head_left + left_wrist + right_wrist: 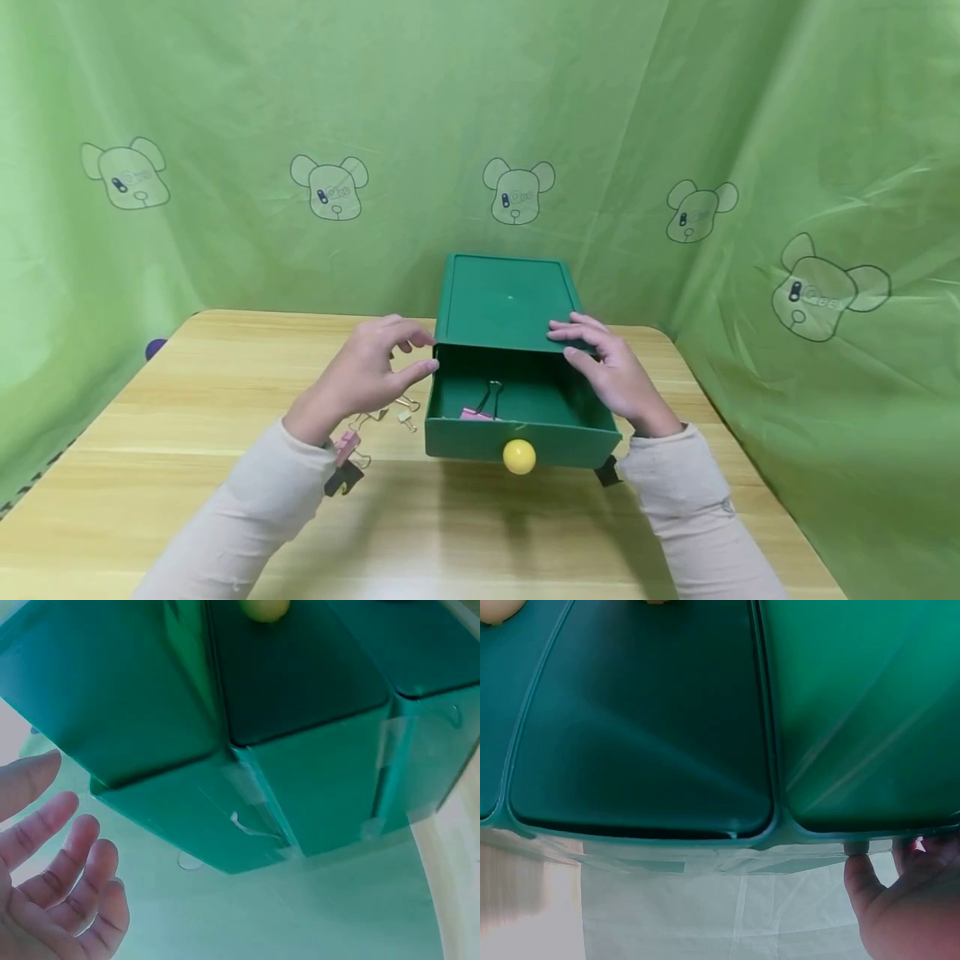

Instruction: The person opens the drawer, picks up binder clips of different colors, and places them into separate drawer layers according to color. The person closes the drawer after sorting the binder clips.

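Observation:
A green drawer cabinet [510, 300] stands on the table, its top drawer [472, 440] pulled out by a yellow knob's [519, 457] side. Inside the drawer lies a pink binder clip [476, 414] with dark wire handles. My left hand [367, 367] is at the cabinet's left front edge, fingers loosely bent and holding nothing; the left wrist view has its fingers [79, 844] apart beside the green side wall. My right hand [615, 375] rests at the right front corner, fingers over the top and thumb near the drawer opening.
Left of the drawer, several loose binder clips lie on the wooden table [225, 392], among them a pink one [347, 446] and a black one [343, 479]. Another black piece [607, 472] is by my right cuff. Lower closed drawers [300, 667] sit beneath. Green curtains [420, 92] surround the table.

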A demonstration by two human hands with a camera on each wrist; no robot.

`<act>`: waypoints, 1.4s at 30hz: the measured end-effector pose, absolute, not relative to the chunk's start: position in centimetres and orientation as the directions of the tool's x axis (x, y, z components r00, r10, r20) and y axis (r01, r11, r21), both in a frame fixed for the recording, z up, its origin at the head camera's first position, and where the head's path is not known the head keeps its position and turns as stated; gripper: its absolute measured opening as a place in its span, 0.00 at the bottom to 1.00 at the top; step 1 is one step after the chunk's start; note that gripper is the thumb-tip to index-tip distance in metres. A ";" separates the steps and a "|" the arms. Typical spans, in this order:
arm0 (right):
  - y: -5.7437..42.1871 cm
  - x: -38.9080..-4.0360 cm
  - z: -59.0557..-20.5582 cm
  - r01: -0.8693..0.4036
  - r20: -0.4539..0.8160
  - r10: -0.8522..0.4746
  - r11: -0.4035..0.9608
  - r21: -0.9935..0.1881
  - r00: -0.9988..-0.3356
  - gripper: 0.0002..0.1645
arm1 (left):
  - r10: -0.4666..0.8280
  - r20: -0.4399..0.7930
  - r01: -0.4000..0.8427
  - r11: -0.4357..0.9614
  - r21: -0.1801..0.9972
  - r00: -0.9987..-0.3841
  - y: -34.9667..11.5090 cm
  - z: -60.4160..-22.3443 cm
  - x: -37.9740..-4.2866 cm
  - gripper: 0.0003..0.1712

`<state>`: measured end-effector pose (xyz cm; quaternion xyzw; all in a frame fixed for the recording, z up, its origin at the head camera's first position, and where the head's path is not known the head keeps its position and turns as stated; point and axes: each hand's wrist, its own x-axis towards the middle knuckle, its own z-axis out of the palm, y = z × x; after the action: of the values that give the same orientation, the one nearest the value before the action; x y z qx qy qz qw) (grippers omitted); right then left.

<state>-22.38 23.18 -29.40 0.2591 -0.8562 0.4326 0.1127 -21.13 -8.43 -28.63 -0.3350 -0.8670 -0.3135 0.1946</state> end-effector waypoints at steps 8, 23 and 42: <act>23.2 -22.3 -29.4 -0.530 0.406 -0.343 0.491 -0.691 -0.847 0.16 | 0.442 0.557 0.693 0.601 0.399 -0.703 -9.6 -29.8 -21.6 0.12; 23.2 -22.4 -29.5 -0.529 0.406 -0.342 0.490 -0.693 -0.847 0.16 | 0.419 0.494 0.633 0.644 0.431 -0.762 -11.2 -31.6 -21.6 0.12; 23.3 -22.5 -29.7 -0.536 0.413 -0.344 0.483 -0.692 -0.843 0.16 | 0.401 0.387 0.551 0.695 0.462 -0.830 -12.8 -34.3 -21.8 0.12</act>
<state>-22.53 23.31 -29.65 0.2574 -0.8542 0.4382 0.1097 -21.79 -12.78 -34.31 -0.2612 -0.9115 -0.2905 0.1289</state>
